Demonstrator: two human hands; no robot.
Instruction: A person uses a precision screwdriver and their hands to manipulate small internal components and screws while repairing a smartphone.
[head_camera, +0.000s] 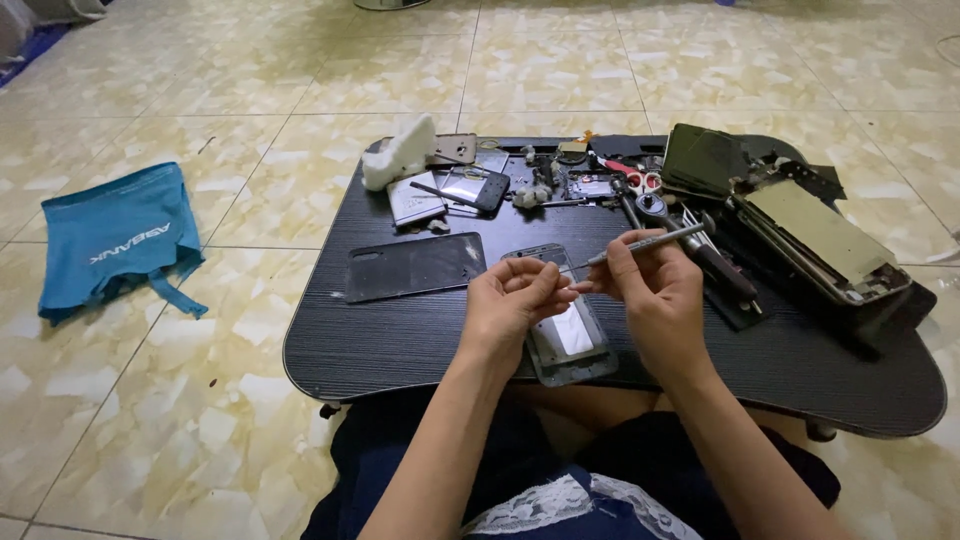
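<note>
Left of desk, on floor: crumpled blue cloth bag (118, 240), contents hidden.
Black wood-grain low desk (400, 340), near edge, middle: opened grey phone frame (570, 335), flat, back cover off.
Left hand (510, 305): fingertips pinched at screwdriver tip, above frame.
Right hand (655, 290): grip closed on slim grey metal screwdriver (645, 243).
Step judged: seating bit or tiny screw; next calls for steady alignment over frame.

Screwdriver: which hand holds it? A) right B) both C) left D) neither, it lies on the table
A: the right hand grips the slim grey screwdriver, its tip pointing toward the left hand, which pinches something too small to tell, above the opened phone.
</note>
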